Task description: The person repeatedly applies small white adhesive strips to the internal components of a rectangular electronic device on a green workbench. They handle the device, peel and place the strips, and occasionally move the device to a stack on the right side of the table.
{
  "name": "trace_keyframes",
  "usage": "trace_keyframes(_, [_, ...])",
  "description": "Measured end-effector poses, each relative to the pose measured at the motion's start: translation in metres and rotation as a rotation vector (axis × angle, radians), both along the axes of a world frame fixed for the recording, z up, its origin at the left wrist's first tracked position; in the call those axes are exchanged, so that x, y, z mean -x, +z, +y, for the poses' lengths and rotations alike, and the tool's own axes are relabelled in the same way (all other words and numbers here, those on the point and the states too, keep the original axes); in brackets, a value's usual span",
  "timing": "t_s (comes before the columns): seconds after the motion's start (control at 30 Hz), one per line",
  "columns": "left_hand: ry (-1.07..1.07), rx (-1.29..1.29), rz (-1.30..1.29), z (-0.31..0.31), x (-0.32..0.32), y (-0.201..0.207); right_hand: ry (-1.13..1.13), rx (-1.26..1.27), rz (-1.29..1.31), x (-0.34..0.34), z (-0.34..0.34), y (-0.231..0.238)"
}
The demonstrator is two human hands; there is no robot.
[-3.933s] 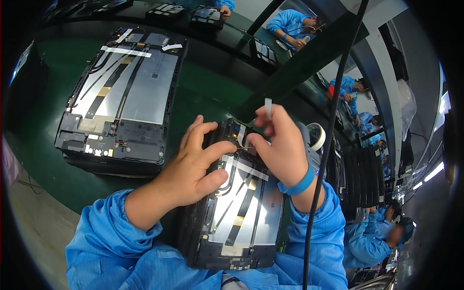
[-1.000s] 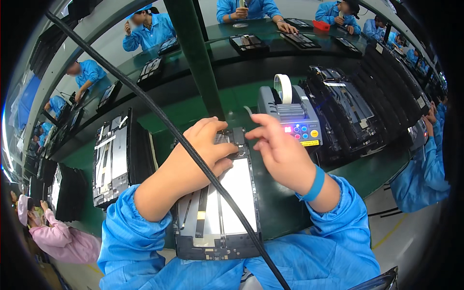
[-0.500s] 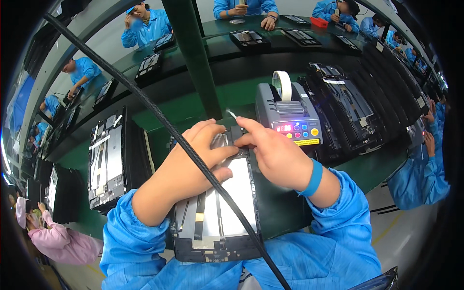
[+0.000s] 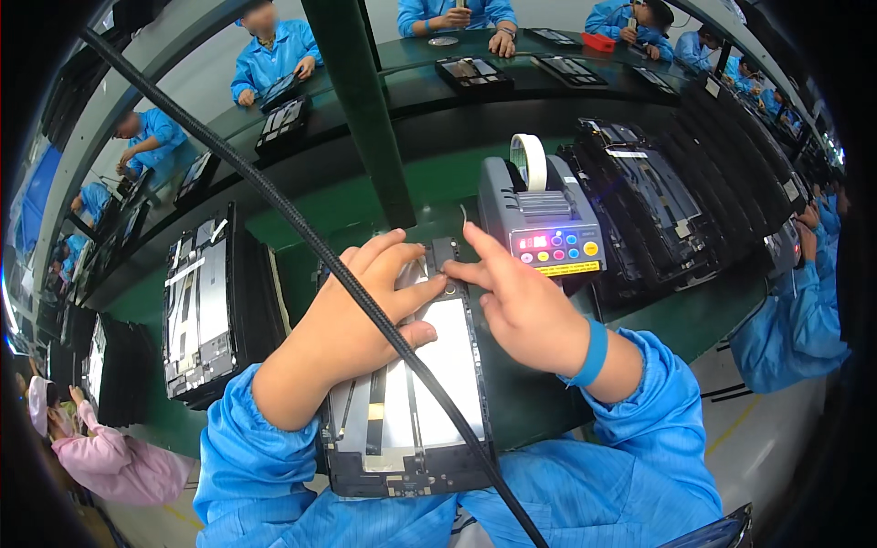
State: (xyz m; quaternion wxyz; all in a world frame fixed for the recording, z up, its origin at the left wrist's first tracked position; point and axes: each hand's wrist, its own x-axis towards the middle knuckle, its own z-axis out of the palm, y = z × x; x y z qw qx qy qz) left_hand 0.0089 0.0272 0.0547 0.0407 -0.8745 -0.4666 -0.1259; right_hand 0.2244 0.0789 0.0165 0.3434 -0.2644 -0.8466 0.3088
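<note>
My left hand (image 4: 361, 315) lies flat on the opened tablet (image 4: 411, 393), fingers spread, holding nothing. My right hand (image 4: 521, 306) presses its forefinger on a small dark patch at the tablet's top edge, so I judge that piece placed and being smoothed down. The tablet, in front of the tape dispenser (image 4: 539, 219), shows silver plates and flat ribbon cables.

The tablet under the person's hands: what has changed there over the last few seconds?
About four seconds ago the right hand pinched a small strip above the opened tablet; now it is empty, forefinger pressing flat on the tablet's top edge. The left hand stays spread over the upper part. The tablet still lies in front of the person, and the tape dispenser still stands behind it.
</note>
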Motion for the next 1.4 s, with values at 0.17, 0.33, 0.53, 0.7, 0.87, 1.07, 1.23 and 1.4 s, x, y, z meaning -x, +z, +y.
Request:
trace_keyframes(0.17, [0.054,-0.012,-0.004,-0.004,-0.002,0.001,0.027,0.138,-0.095,0.0,0.003,0.017])
trace_keyframes(0.33, [0.095,0.005,-0.042,-0.005,-0.001,-0.001,0.12,-0.031,-0.135,-0.004,0.011,0.018])
trace_keyframes(0.53, [0.154,0.087,-0.177,0.001,0.001,-0.005,0.27,-0.143,-0.374,0.011,0.047,0.038])
trace_keyframes(0.7, [0.185,0.296,-0.366,0.012,0.007,-0.008,0.315,-0.145,-0.622,0.034,0.067,0.042])
trace_keyframes(0.87, [0.263,0.338,-0.411,0.019,0.002,-0.007,0.378,0.031,-0.858,0.045,0.07,0.065])
trace_keyframes(1.07, [0.331,0.323,-0.356,0.023,-0.008,-0.004,0.327,0.13,-0.936,0.047,0.067,0.069])
trace_keyframes(1.23, [0.366,0.326,-0.35,0.031,-0.011,-0.001,0.154,0.143,-1.047,0.055,0.065,0.066])
trace_keyframes(1.4, [0.428,0.4,-0.3,0.037,-0.013,0.007,0.021,0.085,-1.015,0.051,0.06,0.08])
